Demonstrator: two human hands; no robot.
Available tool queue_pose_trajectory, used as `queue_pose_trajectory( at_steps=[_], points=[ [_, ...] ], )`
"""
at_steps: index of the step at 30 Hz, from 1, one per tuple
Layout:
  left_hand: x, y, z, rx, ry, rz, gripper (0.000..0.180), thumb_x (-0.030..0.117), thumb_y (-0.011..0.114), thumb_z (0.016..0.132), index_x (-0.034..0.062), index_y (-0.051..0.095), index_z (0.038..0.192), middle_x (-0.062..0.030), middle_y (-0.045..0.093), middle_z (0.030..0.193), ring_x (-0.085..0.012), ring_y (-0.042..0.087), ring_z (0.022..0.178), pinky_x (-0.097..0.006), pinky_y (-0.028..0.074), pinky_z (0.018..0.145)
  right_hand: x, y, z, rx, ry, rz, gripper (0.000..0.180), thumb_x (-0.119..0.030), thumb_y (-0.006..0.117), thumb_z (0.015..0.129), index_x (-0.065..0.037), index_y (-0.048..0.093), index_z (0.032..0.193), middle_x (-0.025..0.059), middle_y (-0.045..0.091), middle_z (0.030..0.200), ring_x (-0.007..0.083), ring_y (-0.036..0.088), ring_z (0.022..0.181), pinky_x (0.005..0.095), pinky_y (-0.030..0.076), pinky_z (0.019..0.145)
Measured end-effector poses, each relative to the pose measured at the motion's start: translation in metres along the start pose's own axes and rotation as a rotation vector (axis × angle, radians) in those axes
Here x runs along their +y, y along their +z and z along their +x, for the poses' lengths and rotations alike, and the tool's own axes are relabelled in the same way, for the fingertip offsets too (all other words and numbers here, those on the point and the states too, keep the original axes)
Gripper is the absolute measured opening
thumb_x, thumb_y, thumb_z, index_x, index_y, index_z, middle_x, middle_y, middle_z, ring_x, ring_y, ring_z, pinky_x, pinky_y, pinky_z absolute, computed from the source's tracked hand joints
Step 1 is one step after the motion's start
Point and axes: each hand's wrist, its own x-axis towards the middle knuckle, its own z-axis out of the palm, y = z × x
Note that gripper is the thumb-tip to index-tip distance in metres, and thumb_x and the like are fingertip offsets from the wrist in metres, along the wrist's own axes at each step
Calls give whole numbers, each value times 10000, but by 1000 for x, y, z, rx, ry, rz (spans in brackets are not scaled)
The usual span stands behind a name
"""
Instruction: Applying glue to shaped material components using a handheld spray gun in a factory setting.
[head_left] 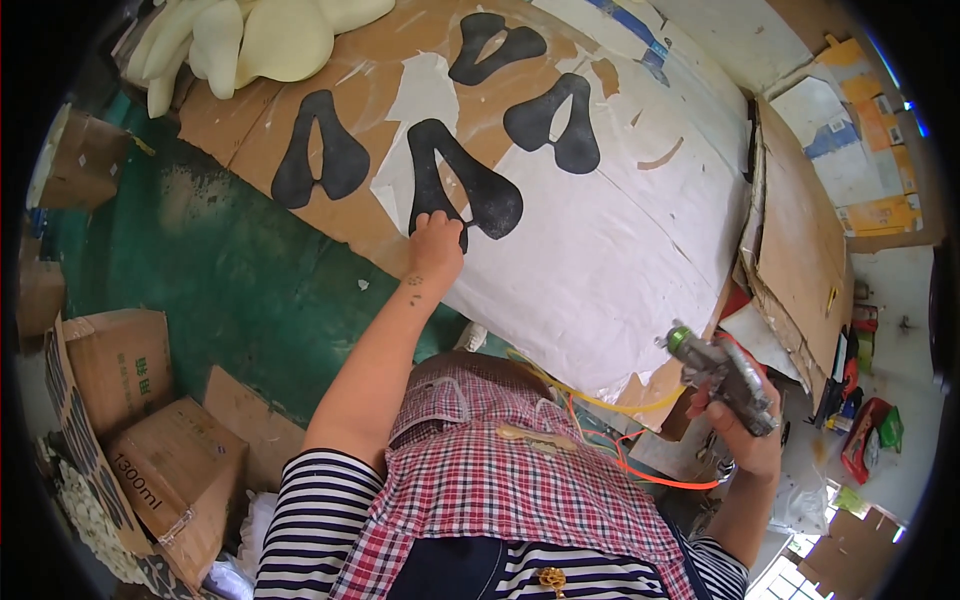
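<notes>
A black saddle-shaped pad (490, 200) with a long slot down its middle lies at the near edge of the covered table. My left hand (437, 245) reaches forward, its fingers closed on the pad's near left lobe; the fingertips are partly hidden. Off to the right, my right hand (745, 430) is wrapped round a spray gun (730, 380) with a green ring at its nozzle end. The gun is held up beside the table, apart from the pads. An orange hose (665, 480) runs to it from below.
Three similar black pads (320, 150) lie farther back on the cardboard and white sheet (600, 270). Pale cream foam pieces (285, 40) are heaped at the far left. Cardboard boxes (180, 470) stand at lower left. A propped cardboard panel (795, 230) borders the table's right side.
</notes>
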Motion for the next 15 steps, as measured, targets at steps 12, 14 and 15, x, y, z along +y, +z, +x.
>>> queue_pose_trajectory(
  at_steps=[12, 14, 15],
  points=[
    [2, -3, -2, 46, 7, 52, 231, 68, 665, 680, 106, 654, 908, -78, 568, 928, -294, 526, 922, -398, 460, 793, -6, 10, 4, 150, -49, 59, 605, -164, 718, 759, 40, 463, 1268, 82, 616, 817, 140, 602, 717, 250, 483, 604],
    [2, -3, -3, 33, 6, 39, 155, 83, 620, 725, 95, 643, 878, -81, 560, 935, -295, 514, 938, -412, 446, 787, -6, 7, 7, 210, -70, 28, 578, -162, 702, 768, 46, 468, 1255, 78, 610, 809, 143, 598, 708, 263, 486, 631],
    [2, -4, -4, 20, 1, 26, 99, 98, 574, 770, 84, 632, 849, -85, 552, 942, -297, 503, 953, -426, 432, 782, -6, 2, 5, 175, -47, -3, 588, -152, 702, 763, 48, 465, 1263, 82, 613, 812, 147, 597, 718, 279, 489, 667]
  ],
)
